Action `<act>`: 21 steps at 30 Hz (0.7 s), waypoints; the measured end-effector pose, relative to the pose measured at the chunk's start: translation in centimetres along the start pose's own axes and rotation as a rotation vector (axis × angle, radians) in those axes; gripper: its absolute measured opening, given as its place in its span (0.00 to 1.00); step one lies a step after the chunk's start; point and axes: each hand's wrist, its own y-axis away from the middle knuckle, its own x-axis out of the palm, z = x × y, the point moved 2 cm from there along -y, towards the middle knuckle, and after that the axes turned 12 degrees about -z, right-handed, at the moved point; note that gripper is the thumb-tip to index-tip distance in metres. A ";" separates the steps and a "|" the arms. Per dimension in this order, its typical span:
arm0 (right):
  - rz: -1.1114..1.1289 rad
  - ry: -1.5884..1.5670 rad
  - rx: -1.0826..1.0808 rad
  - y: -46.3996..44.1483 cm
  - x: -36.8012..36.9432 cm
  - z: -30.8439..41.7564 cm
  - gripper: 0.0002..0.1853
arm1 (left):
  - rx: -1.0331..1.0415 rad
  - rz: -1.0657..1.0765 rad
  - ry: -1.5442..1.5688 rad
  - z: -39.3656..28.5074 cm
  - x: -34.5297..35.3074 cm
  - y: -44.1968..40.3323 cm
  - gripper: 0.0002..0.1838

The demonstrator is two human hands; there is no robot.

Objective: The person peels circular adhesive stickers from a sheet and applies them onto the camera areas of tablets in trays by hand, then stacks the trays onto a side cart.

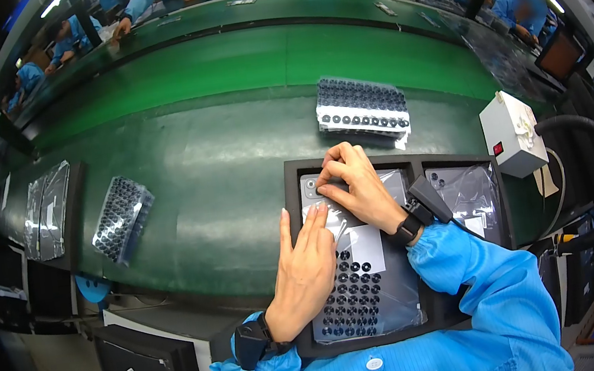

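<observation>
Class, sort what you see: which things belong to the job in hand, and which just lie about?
Job in hand:
right hand, left hand
tablet, in black tray
black rings on it
ring bundle beyond the tray, probably

Apparently just lying about:
white box with red switch
black hose beside it

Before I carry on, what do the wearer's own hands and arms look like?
The left hand and right hand are ungloved. Bright blue sleeves bunch near the wrists. The left wrist wears a boxy black device; the right has a black strap, a dark oblong unit and a thin dark cable.
</observation>
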 end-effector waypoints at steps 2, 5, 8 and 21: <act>0.002 0.005 -0.003 0.2 -0.2 0.1 0.04 | -0.006 0.012 0.002 0.0 -0.1 0.0 0.06; 0.023 0.002 -0.061 0.6 -0.6 -0.1 0.06 | 0.004 0.014 -0.011 0.0 -0.1 -0.1 0.06; 0.027 -0.012 -0.166 1.1 -1.1 0.0 0.09 | 0.021 0.002 -0.028 0.0 0.0 -0.1 0.05; 0.219 -0.177 -0.019 3.0 -5.2 3.2 0.26 | -0.235 0.066 0.301 1.0 -1.2 -0.8 0.19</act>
